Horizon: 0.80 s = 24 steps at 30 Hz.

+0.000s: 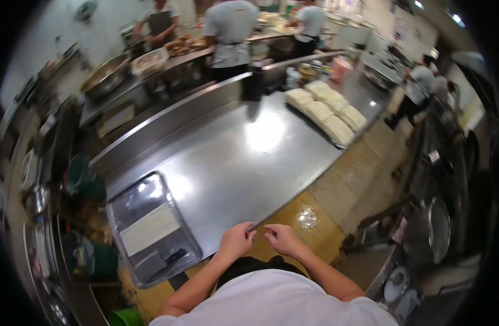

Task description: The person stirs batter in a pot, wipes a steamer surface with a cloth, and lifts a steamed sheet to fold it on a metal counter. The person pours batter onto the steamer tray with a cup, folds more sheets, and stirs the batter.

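Observation:
My left hand (237, 239) is at the table's front edge, fingers curled and fingertips close together. Just to its right, over the floor side of the edge, my right hand (283, 239) has its fingers bent in, with thumb and index finger near each other. The two hands are slightly apart; whatever lies between the fingertips is too small to make out. Left of my hands, a metal tray (189, 233) rests on the steel table (233, 174). In it lie a pale rectangular slab (150, 229) and a broad-bladed knife (151, 267) with a black handle.
Several white plastic-wrapped blocks (325, 111) sit at the table's far right, near a pink container (341, 68). A raised steel ledge (173, 127) runs along the back. Green bins (85, 179) stand left. Several people work beyond, and a large pot (427, 231) is at right.

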Each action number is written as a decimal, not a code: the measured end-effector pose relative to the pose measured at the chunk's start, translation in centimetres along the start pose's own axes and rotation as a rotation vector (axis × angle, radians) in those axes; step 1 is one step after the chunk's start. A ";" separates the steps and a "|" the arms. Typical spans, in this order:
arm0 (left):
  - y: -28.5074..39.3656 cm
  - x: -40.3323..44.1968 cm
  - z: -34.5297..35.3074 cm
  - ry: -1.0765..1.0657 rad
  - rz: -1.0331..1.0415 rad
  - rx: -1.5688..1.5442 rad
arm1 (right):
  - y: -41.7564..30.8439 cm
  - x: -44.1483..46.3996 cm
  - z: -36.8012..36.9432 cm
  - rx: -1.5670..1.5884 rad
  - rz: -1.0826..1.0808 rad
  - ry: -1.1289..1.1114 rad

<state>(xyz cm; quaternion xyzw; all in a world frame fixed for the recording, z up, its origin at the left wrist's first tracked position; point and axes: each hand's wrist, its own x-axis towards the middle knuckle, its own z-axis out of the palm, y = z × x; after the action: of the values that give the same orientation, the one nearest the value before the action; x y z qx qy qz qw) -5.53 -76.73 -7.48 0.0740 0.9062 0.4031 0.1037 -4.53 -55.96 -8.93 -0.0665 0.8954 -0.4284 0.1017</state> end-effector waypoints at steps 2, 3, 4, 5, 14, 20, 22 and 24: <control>3.2 0.8 4.0 -0.075 0.048 0.002 | 3.2 -3.4 -3.7 -0.014 0.083 0.059; 4.9 1.2 5.9 -0.119 0.067 0.018 | 4.9 -4.8 -5.1 -0.029 0.104 0.102; 6.6 1.6 7.8 -0.161 0.088 0.037 | 6.5 -6.2 -6.5 -0.044 0.125 0.147; 8.3 2.0 9.8 -0.186 0.142 0.037 | 8.0 -7.7 -7.9 -0.035 0.145 0.194; 21.7 4.9 23.8 -0.533 0.541 0.048 | 15.6 -20.1 -17.5 0.084 0.356 0.693; 30.8 6.9 31.1 -0.723 0.804 -0.128 | 18.8 -25.6 -23.4 -0.012 0.430 0.992; 34.7 7.6 32.9 -0.745 0.883 -0.171 | 18.0 -26.5 -26.9 0.061 0.451 1.090; 38.5 8.6 34.8 -0.790 0.857 -0.178 | 19.0 -27.3 -30.4 -0.013 0.473 1.154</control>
<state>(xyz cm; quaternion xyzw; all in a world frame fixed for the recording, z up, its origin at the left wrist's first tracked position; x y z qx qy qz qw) -3.29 -24.36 -2.63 0.5691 0.6511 0.4253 0.2672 14.08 -15.56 -1.77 0.3751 0.7992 -0.3558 -0.3067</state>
